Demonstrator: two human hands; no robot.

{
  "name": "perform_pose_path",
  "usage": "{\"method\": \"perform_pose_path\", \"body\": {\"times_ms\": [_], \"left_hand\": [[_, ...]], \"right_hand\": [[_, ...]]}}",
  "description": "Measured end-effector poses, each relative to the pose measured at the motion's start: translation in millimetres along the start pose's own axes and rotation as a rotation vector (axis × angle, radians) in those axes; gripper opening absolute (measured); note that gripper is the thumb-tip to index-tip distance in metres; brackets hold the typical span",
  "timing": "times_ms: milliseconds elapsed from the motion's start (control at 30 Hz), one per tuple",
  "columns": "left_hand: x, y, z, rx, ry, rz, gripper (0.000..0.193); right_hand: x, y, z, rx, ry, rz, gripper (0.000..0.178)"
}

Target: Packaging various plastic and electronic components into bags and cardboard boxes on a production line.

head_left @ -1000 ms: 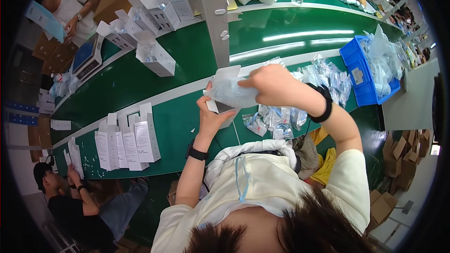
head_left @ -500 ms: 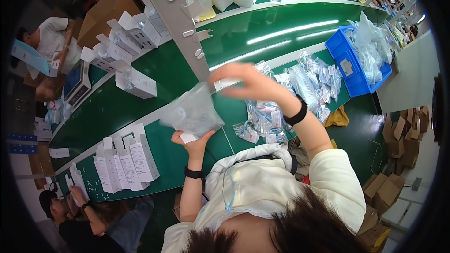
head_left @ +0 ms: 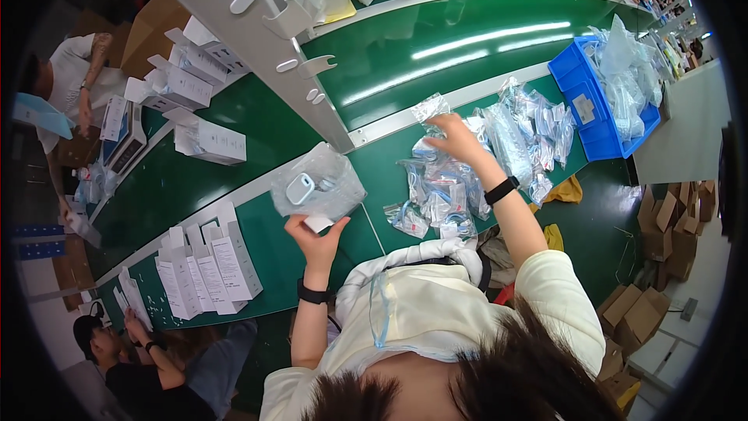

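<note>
My left hand (head_left: 315,248) is closed, thumb and fingers around a small white box-like piece (head_left: 318,223). Above it spreads a clear plastic bag (head_left: 343,183) with a white, rounded device (head_left: 299,187) showing in it. How the bag and the white piece join cannot be made out. Over the far left side of a pile of small clear bags with cables (head_left: 448,187), my right hand (head_left: 458,139) has its fingers apart. A small clear packet (head_left: 430,107) lies right at its fingertips; whether they touch is unclear.
Several white cartons (head_left: 206,269) stand on the green table to the left, with open white boxes (head_left: 209,139) beyond the grey post (head_left: 273,39). At the right a blue bin (head_left: 580,105) holds clear bags. Two co-workers sit at the left.
My right hand has moved away from the clear bag, rightward to the pile. The bag has settled and the white device in it now shows plainly. My left hand keeps its hold.
</note>
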State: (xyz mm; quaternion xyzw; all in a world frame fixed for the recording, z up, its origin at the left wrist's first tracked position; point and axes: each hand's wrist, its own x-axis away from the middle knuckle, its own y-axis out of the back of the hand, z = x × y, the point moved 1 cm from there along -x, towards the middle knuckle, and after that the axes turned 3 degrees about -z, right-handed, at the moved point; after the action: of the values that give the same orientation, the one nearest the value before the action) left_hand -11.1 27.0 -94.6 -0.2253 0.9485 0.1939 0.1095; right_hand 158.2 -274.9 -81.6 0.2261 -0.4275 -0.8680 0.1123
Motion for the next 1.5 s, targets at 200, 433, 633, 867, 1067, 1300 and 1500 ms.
{"method": "perform_pose_path", "body": {"times_ms": [200,433,633,867,1067,1300,1500], "left_hand": [[-5,-4,7,-0.54,-0.392,0.377,0.094],[-24,-20,-38,0.192,-0.17,-0.067,0.088],[-52,-8,-58,0.174,-0.394,-0.007,0.069],[-47,2,-53,0.07,-0.247,0.039,0.05],[-51,2,-71,0.041,-0.179,0.033,0.032],[-66,7,-78,-0.107,-0.116,0.066,0.01],[-71,2,-78,-0.106,-0.053,-0.009,0.012]], "right_hand": [[13,-25,3,0.27,-0.151,0.358,0.039],[6,35,52,-0.216,-0.224,-0.242,0.038],[-18,57,127,-0.391,0.13,0.336,0.044],[-53,28,162,-0.15,0.417,0.522,0.05],[-62,29,150,0.097,0.653,0.472,0.041],[-47,52,158,-0.838,0.081,0.186,0.038],[-13,7,198,-1.109,0.166,-0.098,0.04]]}}
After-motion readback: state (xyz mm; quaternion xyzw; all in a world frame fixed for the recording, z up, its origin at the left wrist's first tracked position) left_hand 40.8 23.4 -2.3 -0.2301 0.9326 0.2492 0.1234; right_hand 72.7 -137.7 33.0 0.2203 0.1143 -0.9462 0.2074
